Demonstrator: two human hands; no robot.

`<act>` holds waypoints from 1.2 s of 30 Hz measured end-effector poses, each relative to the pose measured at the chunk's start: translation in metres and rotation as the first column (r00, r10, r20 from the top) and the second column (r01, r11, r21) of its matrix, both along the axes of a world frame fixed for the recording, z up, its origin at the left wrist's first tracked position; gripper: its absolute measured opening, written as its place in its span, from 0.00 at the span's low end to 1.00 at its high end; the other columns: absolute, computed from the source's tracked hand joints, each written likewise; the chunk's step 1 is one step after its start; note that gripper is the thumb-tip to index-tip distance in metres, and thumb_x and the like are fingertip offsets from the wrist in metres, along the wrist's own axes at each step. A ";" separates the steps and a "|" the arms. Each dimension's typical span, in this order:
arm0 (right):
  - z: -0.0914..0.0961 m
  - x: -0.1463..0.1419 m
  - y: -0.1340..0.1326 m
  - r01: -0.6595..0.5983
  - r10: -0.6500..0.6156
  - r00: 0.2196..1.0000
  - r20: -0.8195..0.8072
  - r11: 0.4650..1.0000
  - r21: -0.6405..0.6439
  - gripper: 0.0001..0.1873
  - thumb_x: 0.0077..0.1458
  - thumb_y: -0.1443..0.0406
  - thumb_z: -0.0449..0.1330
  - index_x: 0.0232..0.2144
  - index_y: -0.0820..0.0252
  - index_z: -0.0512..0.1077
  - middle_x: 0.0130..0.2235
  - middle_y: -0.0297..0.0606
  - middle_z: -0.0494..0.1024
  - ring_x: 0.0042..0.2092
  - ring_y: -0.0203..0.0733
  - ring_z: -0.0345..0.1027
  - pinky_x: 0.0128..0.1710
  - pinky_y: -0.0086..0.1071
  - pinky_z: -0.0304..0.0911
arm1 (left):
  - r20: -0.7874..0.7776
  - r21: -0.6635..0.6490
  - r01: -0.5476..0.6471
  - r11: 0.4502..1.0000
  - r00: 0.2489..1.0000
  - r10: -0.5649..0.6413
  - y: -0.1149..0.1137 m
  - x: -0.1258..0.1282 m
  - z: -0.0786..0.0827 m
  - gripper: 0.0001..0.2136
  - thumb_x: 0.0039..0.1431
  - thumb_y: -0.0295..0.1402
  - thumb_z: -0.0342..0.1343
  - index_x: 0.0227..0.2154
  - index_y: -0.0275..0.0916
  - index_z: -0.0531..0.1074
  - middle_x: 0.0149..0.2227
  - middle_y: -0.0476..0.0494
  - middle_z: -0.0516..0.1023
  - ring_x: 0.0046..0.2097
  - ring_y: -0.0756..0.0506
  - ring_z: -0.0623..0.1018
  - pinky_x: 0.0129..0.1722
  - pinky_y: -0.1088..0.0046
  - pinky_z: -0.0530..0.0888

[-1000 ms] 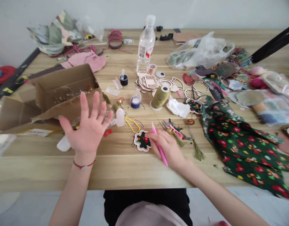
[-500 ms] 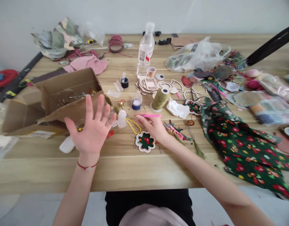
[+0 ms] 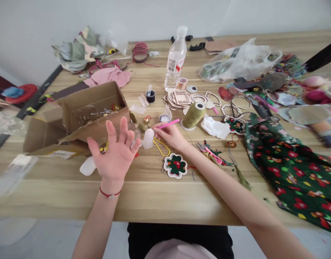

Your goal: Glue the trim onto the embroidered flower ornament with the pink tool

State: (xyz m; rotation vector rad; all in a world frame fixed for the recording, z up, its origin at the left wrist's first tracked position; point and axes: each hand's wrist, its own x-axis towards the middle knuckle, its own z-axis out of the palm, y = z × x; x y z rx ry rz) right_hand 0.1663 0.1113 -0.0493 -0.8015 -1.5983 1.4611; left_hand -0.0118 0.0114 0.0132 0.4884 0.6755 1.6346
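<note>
Wooden worktop (image 3: pixel 151 196), cluttered. Open brown cardboard box (image 3: pixel 92 108) toward its left edge; left hand (image 3: pixel 114 153) just in front, fingers spread, released, holding nothing. Right hand (image 3: pixel 169 136) pinches slim pink stick (image 3: pixel 168 123), probably a pen, just beside small white plastic bottle (image 3: pixel 148 139) and yellow cord loop (image 3: pixel 161 148).

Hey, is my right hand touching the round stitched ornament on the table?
Apart. The head view shows the right hand, holding a pink stick, clear of the ornament, with a strip of the wooden table showing between them.
</note>
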 end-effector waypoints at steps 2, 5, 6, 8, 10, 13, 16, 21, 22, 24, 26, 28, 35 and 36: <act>-0.006 -0.001 0.001 -0.019 0.019 1.000 -0.017 1.000 -0.022 0.22 0.54 0.47 0.62 0.31 0.61 0.72 0.27 0.34 0.74 0.26 0.34 0.66 0.27 0.29 0.64 | -0.004 -0.014 0.003 1.000 1.000 -0.003 -0.001 -0.001 0.000 0.30 0.61 0.63 0.30 0.45 0.61 0.75 0.58 0.56 0.72 0.61 0.41 0.69 0.59 0.54 0.69; -0.015 -0.002 0.001 -0.027 0.026 0.999 -0.036 0.999 -0.040 0.26 0.51 0.43 0.62 0.32 0.61 0.72 0.24 0.32 0.73 0.25 0.33 0.65 0.26 0.29 0.64 | -0.008 -0.032 0.039 0.999 0.999 -0.040 -0.004 -0.001 0.001 0.31 0.59 0.65 0.29 0.47 0.62 0.74 0.58 0.56 0.72 0.60 0.40 0.70 0.59 0.51 0.68; -0.017 -0.003 0.001 -0.022 0.020 0.999 -0.042 0.999 -0.045 0.26 0.51 0.43 0.62 0.32 0.61 0.71 0.24 0.31 0.73 0.24 0.33 0.64 0.25 0.28 0.63 | -0.009 -0.035 0.062 0.997 0.998 -0.062 -0.005 -0.001 0.001 0.32 0.58 0.66 0.30 0.47 0.62 0.74 0.57 0.55 0.72 0.59 0.40 0.70 0.59 0.51 0.68; -0.020 -0.003 0.001 -0.003 0.000 0.999 -0.051 0.999 -0.052 0.26 0.52 0.43 0.62 0.32 0.61 0.71 0.24 0.31 0.72 0.24 0.32 0.63 0.24 0.27 0.62 | -0.010 -0.028 0.113 0.993 0.994 -0.113 -0.008 -0.001 0.002 0.33 0.55 0.68 0.31 0.45 0.62 0.75 0.55 0.54 0.74 0.57 0.39 0.72 0.57 0.52 0.70; -0.021 -0.002 0.001 0.016 -0.019 0.998 -0.058 0.998 -0.059 0.25 0.53 0.43 0.61 0.33 0.60 0.71 0.23 0.30 0.71 0.23 0.32 0.62 0.24 0.27 0.61 | -0.013 -0.009 0.152 0.988 0.988 -0.152 -0.011 -0.002 0.001 0.34 0.53 0.70 0.32 0.42 0.61 0.77 0.51 0.52 0.76 0.54 0.38 0.74 0.54 0.54 0.73; -0.022 -0.002 0.001 0.024 -0.029 0.998 -0.064 0.998 -0.065 0.26 0.53 0.43 0.61 0.33 0.60 0.71 0.23 0.29 0.71 0.24 0.32 0.63 0.24 0.27 0.61 | -0.020 0.001 0.162 0.987 0.987 -0.162 -0.013 -0.006 -0.003 0.34 0.52 0.71 0.33 0.41 0.60 0.77 0.48 0.49 0.78 0.52 0.39 0.75 0.48 0.58 0.77; -0.023 -0.003 0.001 0.021 -0.025 0.998 -0.059 0.998 -0.063 0.26 0.53 0.43 0.61 0.33 0.61 0.72 0.24 0.30 0.71 0.24 0.32 0.63 0.24 0.27 0.61 | -0.023 -0.017 0.154 0.988 0.988 -0.154 -0.012 -0.010 -0.008 0.35 0.51 0.71 0.33 0.45 0.60 0.75 0.49 0.48 0.77 0.53 0.37 0.74 0.46 0.58 0.77; -0.022 -0.003 0.001 0.021 -0.024 0.999 -0.045 0.999 -0.050 0.26 0.54 0.43 0.60 0.33 0.61 0.71 0.23 0.29 0.70 0.23 0.32 0.63 0.24 0.27 0.61 | -0.007 0.076 0.273 0.959 0.962 -0.273 -0.013 -0.014 -0.008 0.37 0.48 0.73 0.31 0.42 0.61 0.77 0.47 0.47 0.79 0.45 0.37 0.78 0.40 0.56 0.79; -0.022 -0.003 0.001 0.021 -0.023 0.999 -0.041 0.999 -0.048 0.26 0.54 0.43 0.60 0.33 0.61 0.71 0.23 0.29 0.70 0.23 0.32 0.62 0.23 0.27 0.60 | -0.026 0.115 0.327 0.938 0.945 -0.326 -0.013 -0.014 -0.006 0.37 0.48 0.73 0.32 0.41 0.60 0.78 0.46 0.47 0.79 0.41 0.39 0.79 0.36 0.57 0.79; -0.022 -0.003 0.001 0.019 -0.021 0.999 -0.034 0.999 -0.045 0.26 0.54 0.43 0.60 0.32 0.61 0.71 0.22 0.29 0.70 0.23 0.32 0.62 0.23 0.27 0.60 | -0.087 0.188 0.440 0.878 0.898 -0.431 -0.012 -0.013 0.000 0.34 0.49 0.72 0.38 0.40 0.58 0.79 0.46 0.46 0.80 0.35 0.41 0.80 0.30 0.61 0.80; -0.022 -0.003 0.001 0.017 -0.018 0.999 -0.028 0.999 -0.045 0.26 0.55 0.43 0.59 0.32 0.61 0.71 0.22 0.29 0.70 0.23 0.32 0.63 0.23 0.27 0.61 | -0.129 0.239 0.540 0.807 0.842 -0.524 -0.011 -0.011 0.004 0.30 0.52 0.68 0.44 0.42 0.56 0.79 0.47 0.45 0.81 0.33 0.42 0.81 0.27 0.65 0.80; -0.022 -0.003 0.001 0.015 -0.016 1.000 -0.023 0.999 -0.044 0.26 0.55 0.43 0.59 0.32 0.61 0.71 0.22 0.29 0.70 0.23 0.32 0.63 0.23 0.27 0.61 | -0.090 0.326 0.625 0.710 0.768 -0.634 -0.010 -0.009 0.005 0.29 0.55 0.64 0.47 0.47 0.52 0.77 0.49 0.44 0.80 0.31 0.43 0.82 0.25 0.68 0.79; -0.020 -0.004 0.000 0.027 -0.027 1.000 0.009 1.000 0.000 0.25 0.60 0.44 0.54 0.32 0.60 0.69 0.22 0.29 0.69 0.23 0.32 0.62 0.24 0.27 0.61 | 0.090 0.614 0.609 0.502 0.578 -0.811 -0.006 -0.014 -0.005 0.30 0.62 0.56 0.44 0.60 0.43 0.64 0.47 0.38 0.81 0.15 0.49 0.73 0.15 0.71 0.74; -0.019 -0.004 0.000 0.033 -0.033 0.999 0.015 0.999 0.012 0.24 0.61 0.44 0.53 0.32 0.60 0.69 0.22 0.28 0.68 0.23 0.32 0.62 0.24 0.27 0.61 | 0.105 0.593 0.583 0.556 0.628 -0.771 -0.006 -0.015 -0.004 0.29 0.62 0.57 0.44 0.58 0.44 0.66 0.45 0.40 0.82 0.15 0.50 0.73 0.18 0.72 0.75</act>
